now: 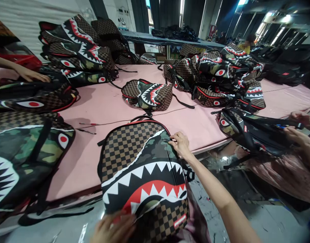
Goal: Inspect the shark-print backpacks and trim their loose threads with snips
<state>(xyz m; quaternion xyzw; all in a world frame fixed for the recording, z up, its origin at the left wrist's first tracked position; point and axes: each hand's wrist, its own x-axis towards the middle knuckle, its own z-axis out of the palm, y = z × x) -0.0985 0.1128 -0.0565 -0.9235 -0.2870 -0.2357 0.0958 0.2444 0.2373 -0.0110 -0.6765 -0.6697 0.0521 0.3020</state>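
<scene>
A checkered backpack [124, 145] with a camouflage patch and a printed shark mouth lies in front of me, over the near edge of the pink table [86, 162]. My right hand [179, 143] is at its upper right side, fingers pinched on a small dark tool whose tip touches the camouflage patch. Some thin threads run down the print below that tip. Low on the backpack, my left hand [114, 226] rests by the red part of the mouth; it is blurred, and its fingers are not clear.
Similar backpacks are piled at the back left [81, 50] and back right [215, 71]; one lies mid-table [157, 96]. A large one [25, 145] is near left. Other people's hands [30, 72] [298, 135] touch bags at both sides. A thin tool [86, 131] lies on the table.
</scene>
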